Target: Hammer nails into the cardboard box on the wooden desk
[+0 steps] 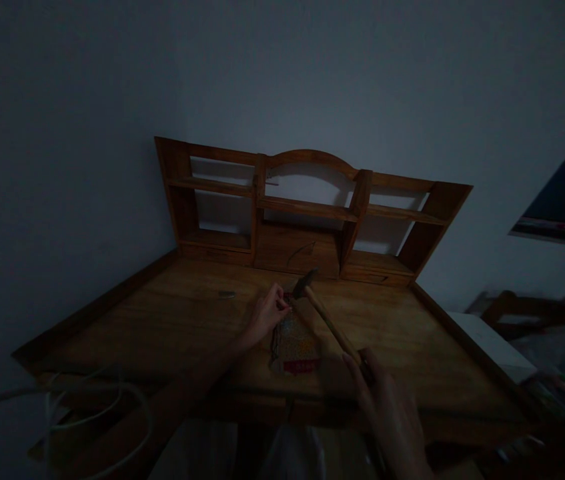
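My right hand (382, 393) is wrapped round the wooden handle of a hammer (329, 323). The dark hammer head tilts up close beside my left hand (269, 310). Thumb and fingers of the left hand are pinched together at the upper left edge of a flat patterned piece (295, 337) with a red band at its near end. What the pinched fingers hold, if anything, is too small and dark to make out. The patterned piece lies on the wooden desk (387, 327).
A small flat light object (226, 294) lies on the desk left of my hand. Along the back stands a wooden shelf unit (307, 211) against the wall. White cables (137, 393) loop at the lower left. To the right are a white surface (487, 343) and a wooden chair (537, 310).
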### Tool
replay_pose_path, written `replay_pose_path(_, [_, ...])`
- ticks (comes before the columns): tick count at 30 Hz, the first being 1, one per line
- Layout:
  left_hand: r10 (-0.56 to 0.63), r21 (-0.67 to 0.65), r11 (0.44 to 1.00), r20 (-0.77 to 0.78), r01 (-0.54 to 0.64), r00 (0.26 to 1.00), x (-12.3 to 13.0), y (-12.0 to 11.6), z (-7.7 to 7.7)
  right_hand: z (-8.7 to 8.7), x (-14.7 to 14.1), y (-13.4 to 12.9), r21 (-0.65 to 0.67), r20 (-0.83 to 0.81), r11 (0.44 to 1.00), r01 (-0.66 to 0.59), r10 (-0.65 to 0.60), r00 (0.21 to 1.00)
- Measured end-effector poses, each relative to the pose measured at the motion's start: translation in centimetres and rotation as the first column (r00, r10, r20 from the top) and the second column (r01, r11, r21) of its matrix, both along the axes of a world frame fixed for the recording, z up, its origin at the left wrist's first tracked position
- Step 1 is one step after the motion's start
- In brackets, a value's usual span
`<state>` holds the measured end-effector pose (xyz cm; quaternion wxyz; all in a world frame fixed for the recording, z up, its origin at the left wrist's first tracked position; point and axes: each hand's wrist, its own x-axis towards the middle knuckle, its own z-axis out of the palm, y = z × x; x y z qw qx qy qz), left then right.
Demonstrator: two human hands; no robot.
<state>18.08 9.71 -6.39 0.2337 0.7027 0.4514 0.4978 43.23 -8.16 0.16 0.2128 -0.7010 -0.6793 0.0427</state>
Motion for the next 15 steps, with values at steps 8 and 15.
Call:
replay_pose_path(8, [-0.026, -0.042, 0.999, 0.016, 0.027, 1.0, -0.3, -0.5, 0.8, 0.1, -1.2, 0.0, -0.001, 0.005, 1.0, -0.011, 0.011, 1.0])
replay_pose_path(15, [-0.01, -0.059, 0.998, 0.003, 0.01, 1.0, -0.6, -0.1, 0.4, -0.7, -1.5, -0.1, -0.029, 0.064, 0.999, -0.036, 0.037, 0.997])
